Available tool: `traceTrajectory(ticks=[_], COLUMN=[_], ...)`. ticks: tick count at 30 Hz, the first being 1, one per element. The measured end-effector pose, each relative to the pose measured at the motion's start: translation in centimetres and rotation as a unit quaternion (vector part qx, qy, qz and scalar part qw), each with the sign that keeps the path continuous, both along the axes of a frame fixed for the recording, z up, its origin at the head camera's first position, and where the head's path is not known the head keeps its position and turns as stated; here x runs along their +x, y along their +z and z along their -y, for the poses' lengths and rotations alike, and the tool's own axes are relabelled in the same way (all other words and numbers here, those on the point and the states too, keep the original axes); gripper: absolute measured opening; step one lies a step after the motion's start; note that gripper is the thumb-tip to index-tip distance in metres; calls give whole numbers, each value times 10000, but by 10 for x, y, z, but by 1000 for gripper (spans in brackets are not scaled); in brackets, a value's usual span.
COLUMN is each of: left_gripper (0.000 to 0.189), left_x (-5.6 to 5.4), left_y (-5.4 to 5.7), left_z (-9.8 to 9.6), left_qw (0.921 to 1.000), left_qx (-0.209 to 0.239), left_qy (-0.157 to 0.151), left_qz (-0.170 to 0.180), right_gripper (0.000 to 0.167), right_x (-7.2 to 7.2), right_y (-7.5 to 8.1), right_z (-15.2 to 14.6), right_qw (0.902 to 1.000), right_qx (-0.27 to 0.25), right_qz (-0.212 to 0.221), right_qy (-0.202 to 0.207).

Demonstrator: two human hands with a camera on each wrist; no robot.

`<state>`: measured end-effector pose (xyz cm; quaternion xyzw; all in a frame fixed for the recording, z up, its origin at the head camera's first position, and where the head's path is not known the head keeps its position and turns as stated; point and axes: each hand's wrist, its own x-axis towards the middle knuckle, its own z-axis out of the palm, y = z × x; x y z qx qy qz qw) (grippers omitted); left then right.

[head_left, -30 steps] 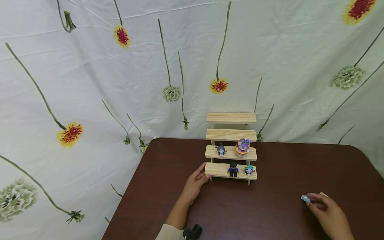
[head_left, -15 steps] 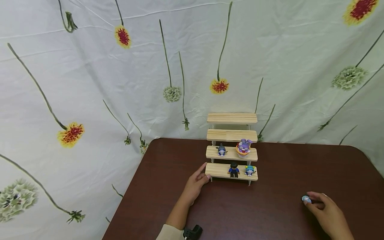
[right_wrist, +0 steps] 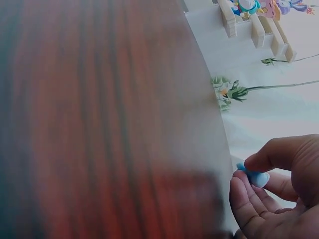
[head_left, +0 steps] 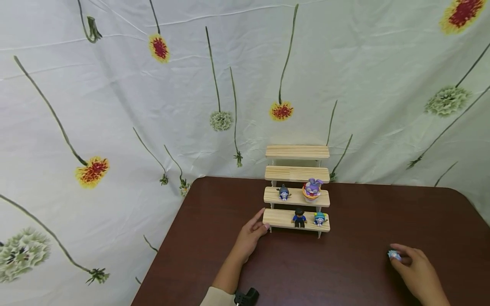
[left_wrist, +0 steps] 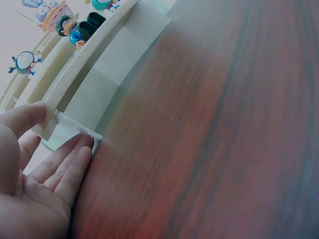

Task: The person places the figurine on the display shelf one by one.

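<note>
The right hand [head_left: 417, 270] is pinching a little blue toy [head_left: 394, 255].
It is showing at four o'clock from the wooden shelf [head_left: 297, 173]; the left hand [head_left: 246, 239], fingers mostly straight, is touching the shelf's end at eight o'clock.

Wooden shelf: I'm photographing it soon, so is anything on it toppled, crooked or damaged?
Nothing stands out. The shelf stands upright, and the purple rabbit, dark-hatted toy, black-haired toy and blue-hatted toy all look upright too. Fine damage would be too small to tell.
</note>
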<state>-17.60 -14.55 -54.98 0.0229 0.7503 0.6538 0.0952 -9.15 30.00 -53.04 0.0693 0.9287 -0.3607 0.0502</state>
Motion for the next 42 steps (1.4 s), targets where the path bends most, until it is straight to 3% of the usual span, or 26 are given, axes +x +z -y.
traceTrajectory(ticks=[14, 21, 33, 42], left_gripper=[64, 65, 64, 64], left_x=[0, 0, 0, -1], left_y=[0, 0, -1, -2], left_z=[0, 0, 1, 0], left_qw=[10000, 10000, 10000, 10000], left_qx=[-67, -74, -75, -23], left_qy=[-19, -31, -26, -3], left_qz=[-14, -38, -54, -72], right_gripper=[45, 45, 34, 33], right_x=[-8, -14, -27, -42], right_y=[8, 16, 30, 45], right_z=[15, 22, 35, 44], right_qw=[9968, 9950, 9870, 9809], right_qx=[-48, -352, -604, -1062], right_qz=[-763, -900, -1492, -1623], right_qy=[-218, -265, -55, 129])
